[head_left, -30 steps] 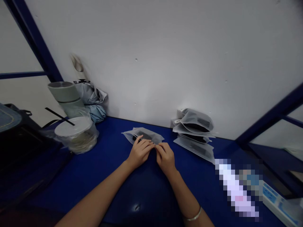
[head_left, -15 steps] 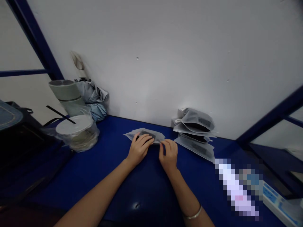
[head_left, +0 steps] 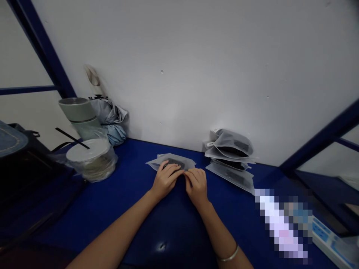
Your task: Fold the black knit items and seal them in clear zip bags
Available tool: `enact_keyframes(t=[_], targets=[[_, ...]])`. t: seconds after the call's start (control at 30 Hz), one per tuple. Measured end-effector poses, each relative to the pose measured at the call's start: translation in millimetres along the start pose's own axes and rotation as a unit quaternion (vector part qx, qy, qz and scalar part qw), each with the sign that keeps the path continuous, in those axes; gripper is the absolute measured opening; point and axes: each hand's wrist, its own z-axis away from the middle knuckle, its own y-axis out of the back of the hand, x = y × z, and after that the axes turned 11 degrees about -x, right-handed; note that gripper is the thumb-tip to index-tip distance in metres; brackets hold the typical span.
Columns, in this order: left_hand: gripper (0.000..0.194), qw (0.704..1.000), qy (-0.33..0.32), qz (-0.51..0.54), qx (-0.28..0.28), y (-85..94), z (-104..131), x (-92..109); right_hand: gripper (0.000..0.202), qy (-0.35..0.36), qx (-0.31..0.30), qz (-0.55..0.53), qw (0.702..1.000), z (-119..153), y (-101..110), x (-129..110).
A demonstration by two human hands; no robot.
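Note:
A frosted zip bag [head_left: 189, 163] with something dark inside lies on the blue table in front of me. My left hand [head_left: 165, 180] rests over its near left part, fingers extended and lying on the bag. At the bag's near edge, my right hand [head_left: 197, 185] pinches with thumb and forefinger, close to the left fingertips. The small part between those fingers is mostly hidden, but it lies along the bag's edge. Just to the right sits a stack of similar frosted zip bags [head_left: 231, 177], some gaping, with dark contents.
At left stand a lidded cup with a black straw [head_left: 88, 149] in thin plastic, a green tumbler [head_left: 81, 116], a folded umbrella [head_left: 114, 130] and a black bag [head_left: 28, 164]. A power strip [head_left: 328, 239] lies at right, beside a blurred-out item. A white wall [head_left: 179, 93] rises behind.
My right hand has slid left along the bag's near edge, closing in on my left hand. The left hand stays about where it was on the bag.

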Motion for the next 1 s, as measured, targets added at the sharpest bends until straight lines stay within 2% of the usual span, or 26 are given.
enact_keyframes(t=[0.27,0.53,0.7,0.87,1.0], targets=[[0.019,0.999,0.016,0.030,0.018,1.1,-2.4,3.7,0.014,0.018,-0.005,0.026,0.999,-1.1,1.9,-1.2],[0.020,0.999,0.033,-0.012,-0.011,0.8,-4.8,6.9,0.017,0.017,-0.023,0.030,0.999,-2.1,4.0,-2.5],[0.020,0.999,0.034,-0.023,-0.014,3.0,-7.6,10.0,0.016,-0.001,0.000,0.057,0.998,-1.8,2.7,-3.8],[0.022,0.999,0.029,-0.033,0.001,4.9,-6.9,7.3,0.012,-0.058,0.047,0.095,0.993,-2.4,4.8,-3.6],[0.020,0.999,0.027,-0.015,0.016,4.0,-4.0,4.4,0.013,-0.035,0.033,0.092,0.995,-2.3,4.4,-3.6]])
